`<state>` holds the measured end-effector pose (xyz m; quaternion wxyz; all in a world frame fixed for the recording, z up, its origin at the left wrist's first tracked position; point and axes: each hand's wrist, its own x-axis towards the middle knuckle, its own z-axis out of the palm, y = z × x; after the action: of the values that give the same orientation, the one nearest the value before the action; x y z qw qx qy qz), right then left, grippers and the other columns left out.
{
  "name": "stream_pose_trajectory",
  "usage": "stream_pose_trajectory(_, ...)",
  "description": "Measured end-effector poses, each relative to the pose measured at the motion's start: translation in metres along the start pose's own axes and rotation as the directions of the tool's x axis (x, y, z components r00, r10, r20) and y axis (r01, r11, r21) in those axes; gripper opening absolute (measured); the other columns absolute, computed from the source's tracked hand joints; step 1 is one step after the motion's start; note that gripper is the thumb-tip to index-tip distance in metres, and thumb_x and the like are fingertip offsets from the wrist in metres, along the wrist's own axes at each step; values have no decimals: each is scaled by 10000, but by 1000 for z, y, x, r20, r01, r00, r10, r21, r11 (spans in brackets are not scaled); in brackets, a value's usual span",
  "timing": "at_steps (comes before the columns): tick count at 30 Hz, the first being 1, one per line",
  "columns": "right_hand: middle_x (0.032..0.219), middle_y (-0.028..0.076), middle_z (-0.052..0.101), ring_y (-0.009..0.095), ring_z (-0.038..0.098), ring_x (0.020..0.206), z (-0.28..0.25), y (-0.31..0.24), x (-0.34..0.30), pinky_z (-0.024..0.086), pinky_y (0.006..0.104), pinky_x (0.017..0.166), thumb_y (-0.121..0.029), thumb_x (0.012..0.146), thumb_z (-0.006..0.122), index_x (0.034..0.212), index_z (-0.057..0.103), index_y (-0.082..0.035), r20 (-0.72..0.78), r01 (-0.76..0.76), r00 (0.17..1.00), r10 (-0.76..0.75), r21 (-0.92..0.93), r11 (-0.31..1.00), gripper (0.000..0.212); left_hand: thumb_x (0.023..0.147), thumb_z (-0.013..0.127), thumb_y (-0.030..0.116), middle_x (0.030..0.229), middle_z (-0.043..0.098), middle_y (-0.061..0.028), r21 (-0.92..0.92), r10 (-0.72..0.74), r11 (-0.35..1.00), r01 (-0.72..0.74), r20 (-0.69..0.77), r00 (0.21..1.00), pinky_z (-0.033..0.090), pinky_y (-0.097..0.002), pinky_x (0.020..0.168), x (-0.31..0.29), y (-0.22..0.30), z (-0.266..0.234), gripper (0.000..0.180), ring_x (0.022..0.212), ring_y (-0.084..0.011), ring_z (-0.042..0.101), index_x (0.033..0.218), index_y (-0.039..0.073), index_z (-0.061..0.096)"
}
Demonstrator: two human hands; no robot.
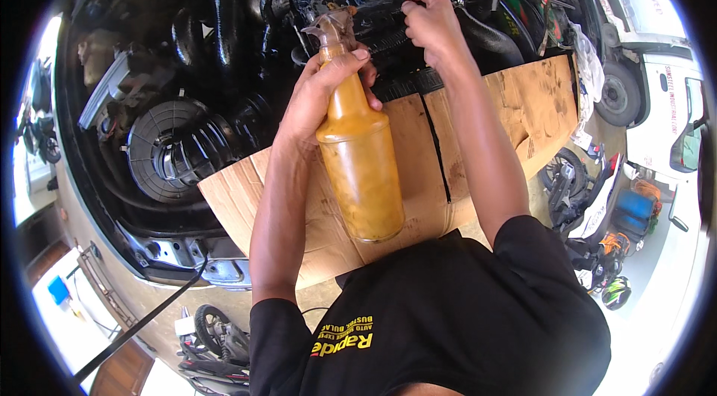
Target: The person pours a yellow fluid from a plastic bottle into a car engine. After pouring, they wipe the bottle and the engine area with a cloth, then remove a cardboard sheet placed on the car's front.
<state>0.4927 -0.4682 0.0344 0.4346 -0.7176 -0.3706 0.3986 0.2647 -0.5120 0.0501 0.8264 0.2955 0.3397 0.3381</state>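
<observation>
My left hand [321, 94] is wrapped round the neck of a yellowish translucent spray bottle [362, 179], thumb across the front. The bottle leans over the cardboard, its grimy brownish spray head [332, 25] pointing toward the engine [366, 4]. Liquid inside cannot be clearly told from the stained plastic. Above the dark, oily engine, to the right of the bottle, my right hand [433, 26] is closed with its fingers curled in. Whatever those fingers pinch, if anything, is too small or hidden to make out.
A cardboard sheet [523, 108] covers the vehicle's front edge below my forearms. Left of it sits a round black ribbed housing [175, 146]. A thin black rod [142, 332] slants at lower left. Motorcycles [216, 351] and a white vehicle [657, 90] stand around.
</observation>
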Motion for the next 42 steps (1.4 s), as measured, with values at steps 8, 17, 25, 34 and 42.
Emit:
stream_pose_trajectory(8, 770, -2, 535, 56, 439, 564, 9, 1, -5, 281, 246, 453, -96, 1087, 626, 1403, 640, -17, -17, -56, 998, 58, 141, 988, 326, 1024, 749, 298, 1057, 753, -124, 31, 31, 999, -33, 50, 998, 622, -351, 624, 6, -2, 8, 400, 666, -207, 733, 1277, 4, 650)
stream_pose_trajectory(17, 703, 15, 575, 102, 469, 539, 12, 23, -10, 362, 322, 470, -128, 1084, 622, 1371, 707, -22, -104, 93, 989, -109, -156, 983, 317, 1030, 739, 297, 1108, 758, -135, 24, 37, 999, -40, 85, 996, 629, -350, 629, 4, -2, 6, 393, 689, -202, 743, 1285, 10, 655)
stream_pose_trajectory(25, 704, 31, 626, 98, 489, 527, 9, 16, -11, 375, 329, 469, -125, 1058, 625, 1336, 750, -5, -121, 81, 987, -106, -192, 978, 328, 1044, 730, 289, 1081, 747, -135, 14, 21, 1000, -21, 31, 999, 633, -360, 631, 6, -7, -3, 413, 700, -217, 744, 1319, -2, 628)
stream_pose_trajectory(34, 722, 45, 641, 127, 514, 517, 13, 23, -7, 402, 362, 484, -142, 1046, 643, 1331, 748, -10, -117, 111, 983, -139, -221, 969, 331, 1001, 787, 276, 950, 708, -108, -37, 66, 997, -67, -30, 997, 637, -380, 612, 5, -4, -5, 363, 649, -226, 730, 1201, 24, 619)
stream_pose_trajectory(42, 890, 120, 739, 188, 662, 761, 12, 34, -17, 536, 366, 661, -157, 1045, 648, 1306, 760, -4, -83, 270, 946, -313, -329, 905, 323, 1001, 768, 292, 967, 698, -110, -19, 62, 998, -62, -36, 997, 624, -380, 603, 2, -4, -2, 382, 667, -230, 733, 1232, 34, 607)
